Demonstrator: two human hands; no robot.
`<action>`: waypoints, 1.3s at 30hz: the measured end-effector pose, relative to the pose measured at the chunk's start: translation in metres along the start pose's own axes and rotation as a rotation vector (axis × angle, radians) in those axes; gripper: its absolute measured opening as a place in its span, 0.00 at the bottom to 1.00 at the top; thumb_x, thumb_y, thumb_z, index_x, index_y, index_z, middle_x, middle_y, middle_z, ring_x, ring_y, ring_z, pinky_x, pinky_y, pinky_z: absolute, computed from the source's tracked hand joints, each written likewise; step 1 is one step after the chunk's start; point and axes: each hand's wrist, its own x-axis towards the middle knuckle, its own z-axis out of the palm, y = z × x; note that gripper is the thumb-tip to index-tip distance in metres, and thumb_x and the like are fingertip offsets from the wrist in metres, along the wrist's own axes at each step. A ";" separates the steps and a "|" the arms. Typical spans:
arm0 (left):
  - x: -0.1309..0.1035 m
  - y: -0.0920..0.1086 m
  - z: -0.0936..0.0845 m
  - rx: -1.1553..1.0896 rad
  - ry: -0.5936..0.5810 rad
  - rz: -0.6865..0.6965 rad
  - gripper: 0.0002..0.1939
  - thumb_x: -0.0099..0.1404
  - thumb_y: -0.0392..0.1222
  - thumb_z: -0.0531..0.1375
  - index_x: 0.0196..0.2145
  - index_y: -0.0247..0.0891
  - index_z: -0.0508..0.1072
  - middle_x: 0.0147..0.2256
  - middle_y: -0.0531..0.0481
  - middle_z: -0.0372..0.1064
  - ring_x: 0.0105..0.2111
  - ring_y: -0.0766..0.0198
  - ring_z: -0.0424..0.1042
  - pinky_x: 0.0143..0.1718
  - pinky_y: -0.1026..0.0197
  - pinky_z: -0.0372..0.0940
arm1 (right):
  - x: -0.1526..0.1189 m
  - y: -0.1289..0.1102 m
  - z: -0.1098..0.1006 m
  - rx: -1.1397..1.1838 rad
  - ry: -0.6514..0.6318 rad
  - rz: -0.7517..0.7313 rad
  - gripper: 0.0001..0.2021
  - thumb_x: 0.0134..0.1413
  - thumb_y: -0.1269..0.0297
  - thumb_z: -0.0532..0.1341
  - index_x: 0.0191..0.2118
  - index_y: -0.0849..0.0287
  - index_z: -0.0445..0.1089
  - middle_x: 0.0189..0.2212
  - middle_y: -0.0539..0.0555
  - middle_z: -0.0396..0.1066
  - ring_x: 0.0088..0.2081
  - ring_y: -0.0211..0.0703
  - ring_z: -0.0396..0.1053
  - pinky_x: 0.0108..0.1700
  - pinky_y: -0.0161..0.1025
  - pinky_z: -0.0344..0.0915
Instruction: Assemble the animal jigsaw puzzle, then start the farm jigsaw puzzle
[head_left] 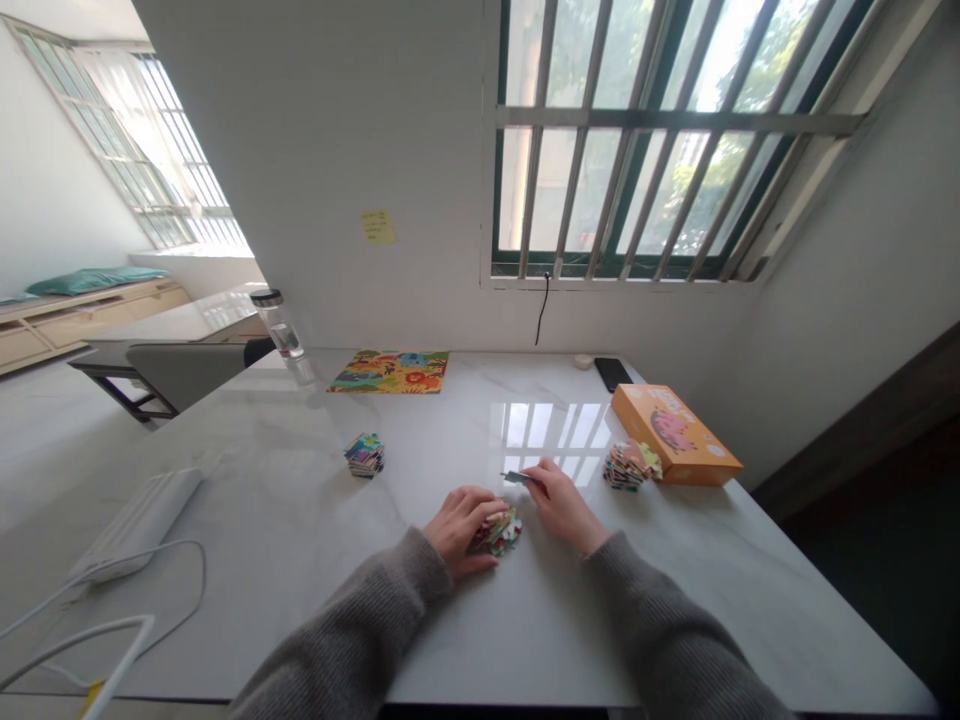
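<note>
My left hand curls around a small stack of jigsaw puzzle pieces on the white table, thumb at the near side and fingers over the top. Just to its right, my right hand pinches a single puzzle piece, seen nearly edge-on, slightly beyond the stack. Another stack of puzzle pieces stands on the table to the left. A third stack of pieces sits to the right, close against an orange box.
A colourful animal picture sheet lies at the back of the marbled table. Near the wall are a clear bottle, a black phone and a small round object. A white power strip with cables lies at the left.
</note>
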 end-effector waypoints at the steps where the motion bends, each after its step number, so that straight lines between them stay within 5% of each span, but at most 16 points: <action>1: 0.000 0.000 -0.001 -0.027 0.006 0.014 0.34 0.56 0.45 0.70 0.58 0.42 0.64 0.54 0.41 0.65 0.55 0.48 0.64 0.58 0.44 0.60 | 0.000 -0.004 -0.001 0.028 0.046 -0.021 0.13 0.65 0.69 0.53 0.45 0.58 0.74 0.35 0.53 0.62 0.37 0.44 0.66 0.44 0.43 0.66; 6: -0.004 0.005 -0.009 -0.164 0.034 0.050 0.20 0.60 0.45 0.68 0.48 0.40 0.69 0.55 0.39 0.66 0.59 0.48 0.62 0.60 0.44 0.61 | -0.013 -0.028 0.003 0.105 0.166 -0.159 0.17 0.69 0.63 0.51 0.55 0.51 0.72 0.38 0.56 0.61 0.41 0.47 0.66 0.47 0.47 0.69; 13: -0.022 0.005 -0.015 -0.112 0.184 -0.057 0.05 0.64 0.41 0.61 0.39 0.41 0.74 0.45 0.43 0.67 0.49 0.53 0.66 0.53 0.49 0.67 | -0.032 -0.032 0.025 -0.038 0.023 -0.303 0.22 0.66 0.71 0.52 0.61 0.43 0.67 0.53 0.59 0.61 0.49 0.49 0.64 0.51 0.51 0.71; 15: -0.028 -0.003 -0.015 -0.083 0.276 -0.135 0.11 0.61 0.44 0.63 0.42 0.40 0.71 0.41 0.44 0.67 0.43 0.55 0.68 0.47 0.50 0.69 | -0.033 -0.031 0.025 -0.105 -0.022 -0.322 0.25 0.64 0.74 0.53 0.62 0.41 0.65 0.55 0.58 0.61 0.53 0.51 0.64 0.54 0.54 0.70; 17: -0.034 -0.014 -0.014 -0.047 0.294 -0.234 0.28 0.55 0.46 0.67 0.52 0.39 0.67 0.42 0.45 0.66 0.38 0.56 0.68 0.42 0.51 0.69 | -0.034 -0.033 0.023 -0.159 -0.060 -0.348 0.29 0.62 0.77 0.53 0.63 0.41 0.64 0.57 0.58 0.62 0.56 0.52 0.62 0.57 0.56 0.68; 19: -0.040 -0.026 -0.011 -0.008 0.190 -0.321 0.46 0.47 0.48 0.71 0.61 0.39 0.59 0.43 0.45 0.67 0.36 0.56 0.69 0.42 0.49 0.69 | -0.035 -0.037 0.021 -0.189 -0.093 -0.372 0.32 0.58 0.80 0.54 0.64 0.42 0.63 0.59 0.58 0.61 0.59 0.53 0.60 0.60 0.57 0.65; 21: -0.044 -0.034 -0.006 -0.002 0.080 -0.357 0.51 0.44 0.47 0.72 0.64 0.42 0.57 0.46 0.45 0.69 0.41 0.52 0.71 0.47 0.46 0.68 | -0.037 -0.042 0.020 -0.187 -0.124 -0.376 0.33 0.55 0.80 0.55 0.64 0.44 0.63 0.62 0.58 0.58 0.61 0.54 0.57 0.63 0.58 0.60; 24: -0.044 -0.037 0.003 -0.116 0.046 -0.358 0.48 0.46 0.45 0.72 0.63 0.43 0.59 0.53 0.41 0.68 0.51 0.45 0.70 0.54 0.43 0.64 | -0.037 -0.047 0.023 -0.087 -0.150 -0.305 0.27 0.58 0.76 0.55 0.61 0.48 0.66 0.63 0.58 0.56 0.64 0.53 0.55 0.65 0.55 0.58; 30: -0.025 -0.010 0.011 -0.229 0.139 -0.451 0.40 0.47 0.43 0.72 0.58 0.39 0.65 0.49 0.41 0.69 0.50 0.44 0.71 0.54 0.40 0.66 | -0.024 -0.047 0.033 0.150 -0.043 -0.089 0.11 0.62 0.69 0.53 0.46 0.56 0.70 0.51 0.59 0.64 0.56 0.48 0.65 0.60 0.48 0.64; 35: -0.012 0.011 0.012 -0.237 0.170 -0.469 0.30 0.49 0.35 0.69 0.50 0.37 0.68 0.44 0.43 0.67 0.46 0.48 0.71 0.50 0.43 0.69 | -0.021 -0.042 0.035 0.047 0.008 0.036 0.24 0.55 0.66 0.60 0.58 0.56 0.62 0.51 0.59 0.66 0.54 0.53 0.64 0.60 0.54 0.60; 39: -0.015 0.015 0.009 -0.301 0.143 -0.436 0.33 0.48 0.35 0.71 0.52 0.37 0.67 0.45 0.45 0.65 0.44 0.53 0.70 0.47 0.48 0.70 | -0.024 -0.042 0.035 -0.088 -0.072 0.032 0.24 0.56 0.63 0.60 0.59 0.56 0.64 0.51 0.60 0.66 0.55 0.57 0.61 0.61 0.59 0.57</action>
